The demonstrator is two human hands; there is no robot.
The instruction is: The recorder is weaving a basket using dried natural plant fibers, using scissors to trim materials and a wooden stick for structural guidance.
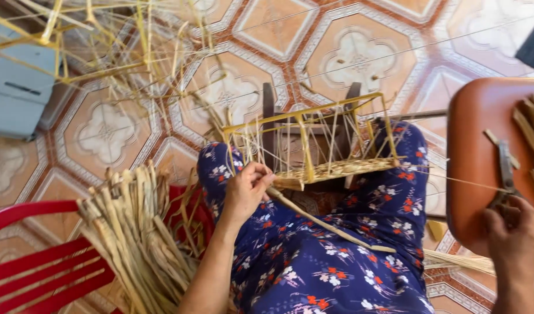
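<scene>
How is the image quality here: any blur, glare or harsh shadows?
Head view: even daylight, no harsh shadows; soft sheen on the orange stool seat; right hand on the scissors is slightly soft at the frame edge; left hand and woven straw frame are fairly sharp.
</scene>
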